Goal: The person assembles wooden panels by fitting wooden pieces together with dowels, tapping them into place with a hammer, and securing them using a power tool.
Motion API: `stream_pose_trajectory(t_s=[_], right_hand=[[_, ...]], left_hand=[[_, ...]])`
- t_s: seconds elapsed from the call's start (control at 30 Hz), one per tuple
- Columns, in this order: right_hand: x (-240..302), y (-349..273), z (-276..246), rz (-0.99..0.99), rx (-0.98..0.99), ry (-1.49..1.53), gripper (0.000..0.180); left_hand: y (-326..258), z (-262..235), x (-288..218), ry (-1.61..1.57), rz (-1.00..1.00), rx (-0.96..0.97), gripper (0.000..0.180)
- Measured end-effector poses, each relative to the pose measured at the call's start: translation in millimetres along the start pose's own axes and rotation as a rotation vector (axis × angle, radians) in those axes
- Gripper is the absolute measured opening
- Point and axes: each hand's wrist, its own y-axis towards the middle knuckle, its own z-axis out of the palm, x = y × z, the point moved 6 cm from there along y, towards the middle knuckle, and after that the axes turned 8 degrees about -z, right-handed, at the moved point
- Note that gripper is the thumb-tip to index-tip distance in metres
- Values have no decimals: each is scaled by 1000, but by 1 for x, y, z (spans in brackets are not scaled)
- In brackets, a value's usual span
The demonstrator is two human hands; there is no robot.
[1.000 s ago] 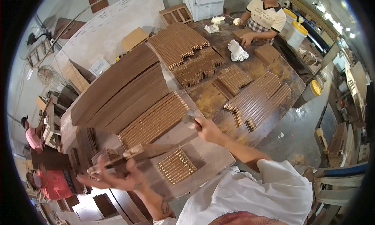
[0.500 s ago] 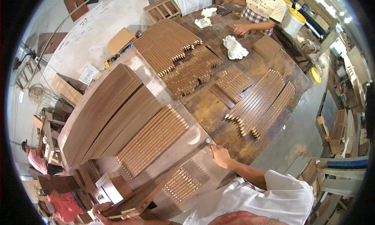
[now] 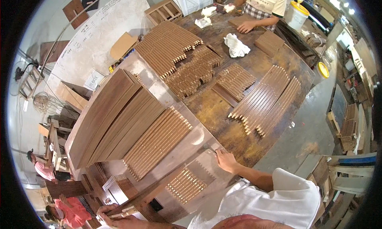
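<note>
Left hand: low in the view, near its lower edge; fingers curled, grip closed around a pale wooden stick. The stick lies across the fingers at the near left side of the work area; cannot tell whether it also touches anything below.

Right hand: grip clenched on a small tool, whose grey-dark end sticks out past the fingers toward the left. Type of tool unclear. Hand is over the seam between the pale table and the dark, stained table.

Pale table: a small bundle of slats with shiny light bands lies to the left of the right hand and near it, apart from both hands. Farther off, a longer row of brown slats with pale tips lies side by side, just beside a stack of long brown boards that looks curved in this lens. A white-faced box stands beyond the left hand.

Dark table: a large group of brown slats at the far left, a fan of glossy slats at the right, a crumpled white cloth and a brown block behind them. At the far edge, a co-worker's hand rests on a flat brown piece.
</note>
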Motion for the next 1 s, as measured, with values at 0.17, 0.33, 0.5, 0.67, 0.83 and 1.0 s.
stream_pose_trajectory(t_s=[0.17, 0.33, 0.5, 0.67, 0.83, 1.0], right_hand=[[-5, 1, 26, 51, 194, 46, 18], [-13, 44, -4, -26, 106, 189, 16], [148, 93, -169, -439, -37, 321, 27], [277, 92, -306, -670, 164, 480, 31], [348, 77, -363, -948, -211, 156, 36], [380, 75, -360, -965, -197, 10, 31]], left_hand=[[26, -36, 27, -17, -93, -251, 33], [8, 29, -11, -55, 45, -114, 23], [10, 4, -4, -200, 192, 110, 26], [9, 4, 19, -445, -107, 405, 41], [7, 11, 17, -408, -98, 457, 35], [5, 10, 20, -425, -101, 464, 35]])
